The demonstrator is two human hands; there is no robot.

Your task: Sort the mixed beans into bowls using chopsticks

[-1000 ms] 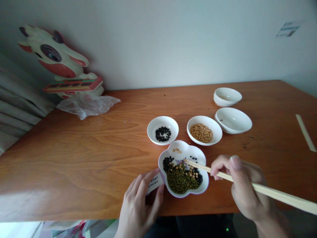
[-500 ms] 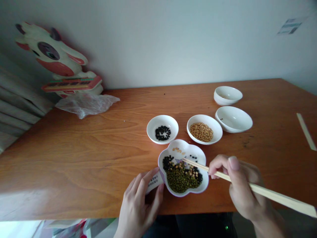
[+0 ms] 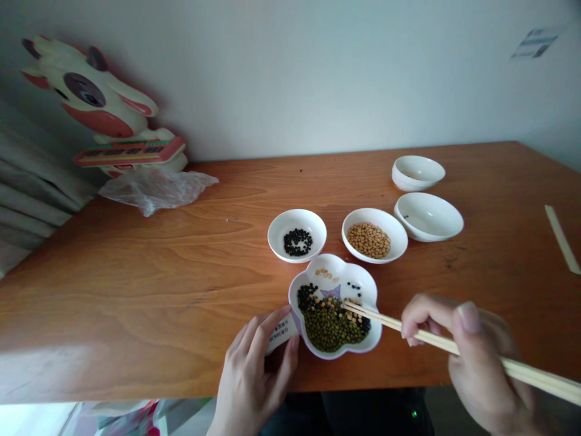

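My right hand (image 3: 472, 357) holds a pair of wooden chopsticks (image 3: 431, 339), their tips together among the beans in a flower-shaped white dish (image 3: 363, 284). That dish holds green mung beans (image 3: 327, 327), black beans (image 3: 306, 297) and a few scattered yellow soybeans (image 3: 325, 274). My left hand (image 3: 252, 363) grips the dish's lower left edge. A printed white paper slip (image 3: 282, 333) sticks out between those fingers and the dish.
Beyond the dish, on a wooden table (image 3: 136, 260), stand a white bowl of black beans (image 3: 276, 242), a white bowl of soybeans (image 3: 368, 241), and two more white bowls (image 3: 428, 218). A wooden strip (image 3: 561, 239) lies right; a plastic bag (image 3: 157, 191) and cow-shaped figure (image 3: 97, 106) stand left.
My right hand has shifted right and slightly down. The chopstick tips have dropped lower into the beans. My left hand stays on the dish.
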